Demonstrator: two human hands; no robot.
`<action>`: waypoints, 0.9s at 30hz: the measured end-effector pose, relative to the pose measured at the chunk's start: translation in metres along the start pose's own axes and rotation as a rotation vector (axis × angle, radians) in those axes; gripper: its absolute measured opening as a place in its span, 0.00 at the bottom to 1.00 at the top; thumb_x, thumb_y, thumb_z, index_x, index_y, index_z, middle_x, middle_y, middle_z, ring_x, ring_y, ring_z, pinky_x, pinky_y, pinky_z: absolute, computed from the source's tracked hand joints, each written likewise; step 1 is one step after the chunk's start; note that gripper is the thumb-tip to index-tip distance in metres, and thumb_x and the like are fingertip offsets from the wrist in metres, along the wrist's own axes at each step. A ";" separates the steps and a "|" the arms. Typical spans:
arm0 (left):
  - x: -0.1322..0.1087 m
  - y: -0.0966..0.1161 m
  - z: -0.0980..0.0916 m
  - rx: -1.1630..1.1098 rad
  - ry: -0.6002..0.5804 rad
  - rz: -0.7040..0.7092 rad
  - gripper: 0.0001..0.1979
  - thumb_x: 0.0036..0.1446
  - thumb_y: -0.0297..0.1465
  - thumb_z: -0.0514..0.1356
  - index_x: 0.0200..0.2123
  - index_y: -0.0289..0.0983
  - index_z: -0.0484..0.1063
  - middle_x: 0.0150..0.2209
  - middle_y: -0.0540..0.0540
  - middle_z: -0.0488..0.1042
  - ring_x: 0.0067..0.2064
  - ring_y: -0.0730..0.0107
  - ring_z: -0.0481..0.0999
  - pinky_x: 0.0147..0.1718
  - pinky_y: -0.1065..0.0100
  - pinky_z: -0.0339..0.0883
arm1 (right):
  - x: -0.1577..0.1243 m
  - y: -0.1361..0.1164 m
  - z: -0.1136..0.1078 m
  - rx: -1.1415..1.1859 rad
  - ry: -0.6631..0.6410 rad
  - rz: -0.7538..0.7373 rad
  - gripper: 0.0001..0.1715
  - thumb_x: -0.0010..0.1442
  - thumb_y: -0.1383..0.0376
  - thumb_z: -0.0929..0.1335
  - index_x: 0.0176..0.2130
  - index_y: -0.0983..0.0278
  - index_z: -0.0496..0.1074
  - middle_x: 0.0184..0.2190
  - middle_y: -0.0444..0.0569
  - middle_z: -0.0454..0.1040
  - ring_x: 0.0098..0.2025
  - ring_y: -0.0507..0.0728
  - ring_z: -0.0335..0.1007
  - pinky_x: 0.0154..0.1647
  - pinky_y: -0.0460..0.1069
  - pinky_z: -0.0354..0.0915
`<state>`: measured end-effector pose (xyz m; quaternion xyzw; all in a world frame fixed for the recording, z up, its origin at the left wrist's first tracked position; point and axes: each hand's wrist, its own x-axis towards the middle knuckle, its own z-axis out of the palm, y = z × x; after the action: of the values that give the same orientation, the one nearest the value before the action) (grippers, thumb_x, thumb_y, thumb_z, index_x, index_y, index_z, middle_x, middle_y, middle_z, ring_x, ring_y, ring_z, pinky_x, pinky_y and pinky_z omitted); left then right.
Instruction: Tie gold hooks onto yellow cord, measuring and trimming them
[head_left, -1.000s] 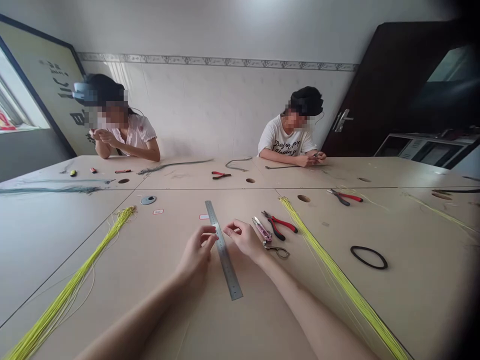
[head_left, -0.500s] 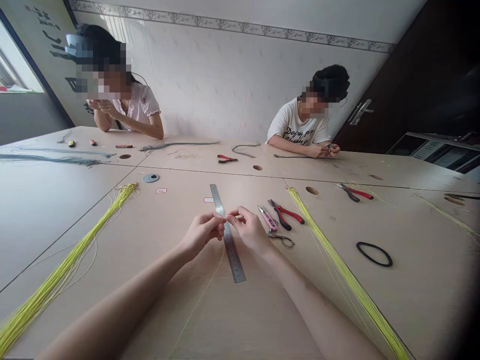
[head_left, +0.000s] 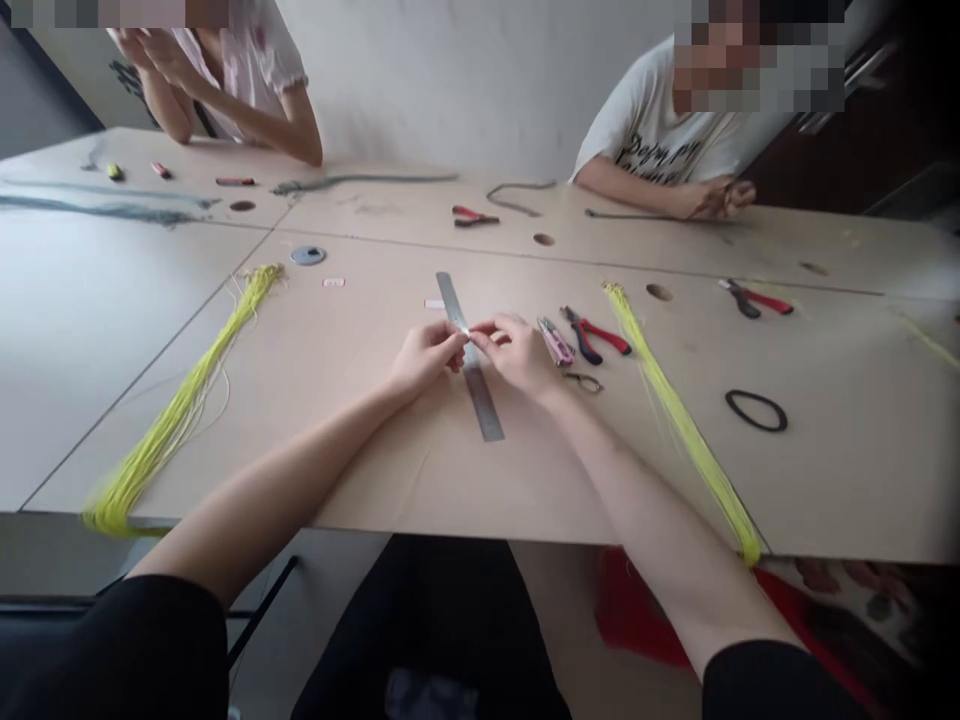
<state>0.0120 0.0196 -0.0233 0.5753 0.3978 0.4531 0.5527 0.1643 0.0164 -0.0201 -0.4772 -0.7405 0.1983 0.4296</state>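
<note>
My left hand [head_left: 429,355] and my right hand [head_left: 517,350] meet over a steel ruler [head_left: 484,405], thumbs and forefingers pinched tip to tip. Between them is the end of a thin yellowish cord [head_left: 421,468], which trails down toward the table's front edge and looks faint and blurred. The ruler lies slantwise beneath my fingers, its middle partly covered. Just right of my right hand rest pink-handled snips [head_left: 556,342], red-and-black pliers [head_left: 596,335] and a small pair of scissors [head_left: 585,382].
Bundles of yellow cord lie left [head_left: 199,385] and right [head_left: 682,405], hanging to the table edge. A black ring [head_left: 756,410] and second pliers [head_left: 756,298] are farther right. Two people sit across the table [head_left: 360,330], near grey cords [head_left: 367,180].
The view has tipped downward, bringing the table's front edge and my lap into sight. Both hands stay pinched together over the ruler.
</note>
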 end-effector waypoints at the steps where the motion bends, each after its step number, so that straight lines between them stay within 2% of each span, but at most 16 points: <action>1: 0.000 0.000 0.001 0.003 -0.004 0.007 0.09 0.53 0.24 0.56 0.21 0.34 0.65 0.18 0.53 0.67 0.20 0.79 0.67 0.21 0.75 0.61 | 0.000 0.000 0.000 -0.007 0.003 -0.001 0.06 0.55 0.64 0.67 0.29 0.64 0.73 0.29 0.47 0.71 0.34 0.54 0.69 0.35 0.49 0.66; 6: 0.001 0.000 0.006 0.012 -0.021 0.034 0.11 0.54 0.20 0.54 0.21 0.34 0.63 0.18 0.54 0.66 0.20 0.80 0.67 0.20 0.77 0.61 | -0.002 0.003 -0.002 -0.043 0.053 -0.001 0.04 0.55 0.67 0.67 0.31 0.64 0.73 0.30 0.46 0.70 0.36 0.53 0.68 0.36 0.47 0.66; 11: 0.003 -0.002 0.008 0.050 -0.031 0.090 0.12 0.55 0.18 0.53 0.21 0.34 0.62 0.19 0.53 0.66 0.20 0.81 0.67 0.19 0.77 0.61 | -0.004 0.009 -0.001 -0.120 0.071 -0.064 0.06 0.57 0.66 0.66 0.32 0.65 0.73 0.30 0.45 0.70 0.33 0.51 0.69 0.34 0.47 0.67; 16: 0.001 -0.003 0.008 0.074 -0.040 0.123 0.11 0.55 0.19 0.53 0.22 0.34 0.62 0.19 0.54 0.65 0.21 0.81 0.67 0.20 0.78 0.62 | -0.003 0.004 -0.004 -0.156 0.080 -0.100 0.07 0.57 0.63 0.67 0.31 0.64 0.73 0.29 0.45 0.70 0.33 0.52 0.69 0.34 0.47 0.67; 27: -0.003 -0.005 0.007 0.141 -0.016 0.129 0.09 0.55 0.22 0.54 0.23 0.35 0.62 0.21 0.52 0.66 0.22 0.79 0.68 0.23 0.73 0.62 | -0.004 0.000 -0.006 -0.124 0.018 -0.044 0.04 0.55 0.67 0.69 0.30 0.64 0.75 0.29 0.46 0.71 0.29 0.49 0.66 0.30 0.45 0.67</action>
<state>0.0180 0.0156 -0.0283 0.6406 0.3866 0.4541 0.4838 0.1702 0.0126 -0.0186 -0.4881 -0.7579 0.1384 0.4101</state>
